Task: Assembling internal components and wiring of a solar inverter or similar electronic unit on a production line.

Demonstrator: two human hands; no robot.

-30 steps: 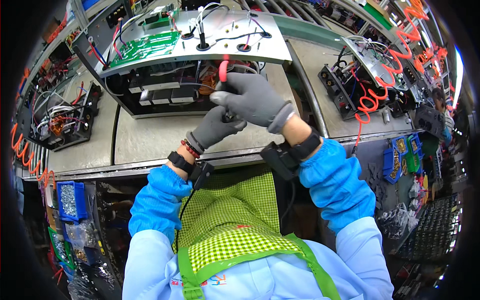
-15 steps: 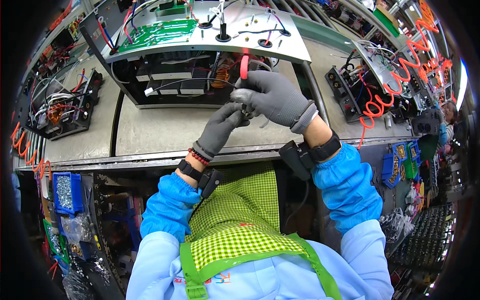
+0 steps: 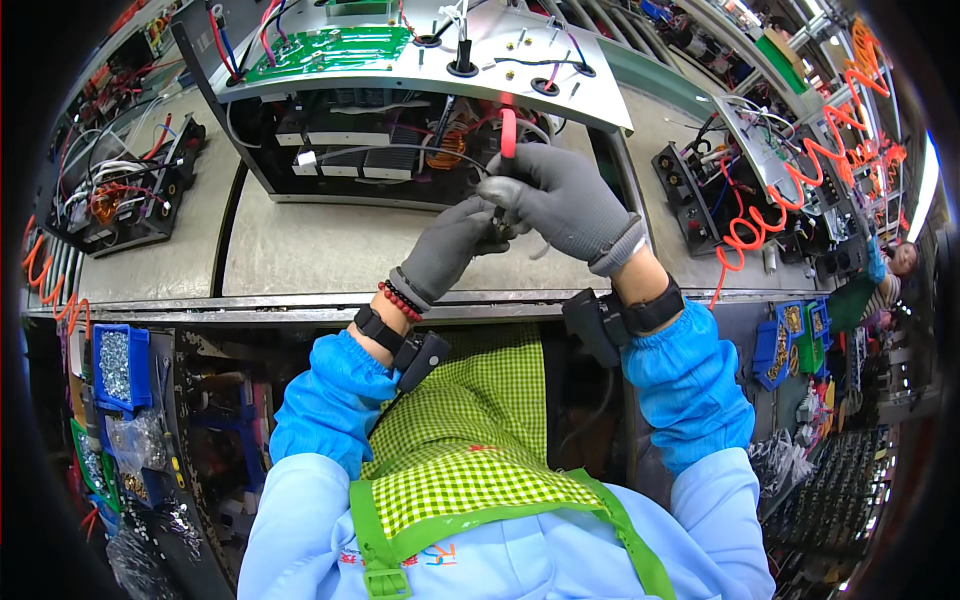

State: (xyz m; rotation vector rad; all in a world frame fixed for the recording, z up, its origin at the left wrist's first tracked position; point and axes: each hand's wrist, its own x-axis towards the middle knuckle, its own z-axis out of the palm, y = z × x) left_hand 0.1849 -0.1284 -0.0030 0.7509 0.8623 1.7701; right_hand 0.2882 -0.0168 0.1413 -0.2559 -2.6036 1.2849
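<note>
Head view: lower and to the left, the left hand curls its fingers around a small dark piece, mostly hidden by the gloves. Just beyond, the right hand, nearer to the red cable, clasps that cable's near end. The cable lies past both hands, its long axis running away from the person, toward the pale metal panel of the open chassis.

Crowded on Both Sides

A black wired chassis lies open on the counter at left — a second opened unit at right, near a coiled orange hose. Lower left, a blue bin holds silvery parts; lower right, a green bin shows.
</note>
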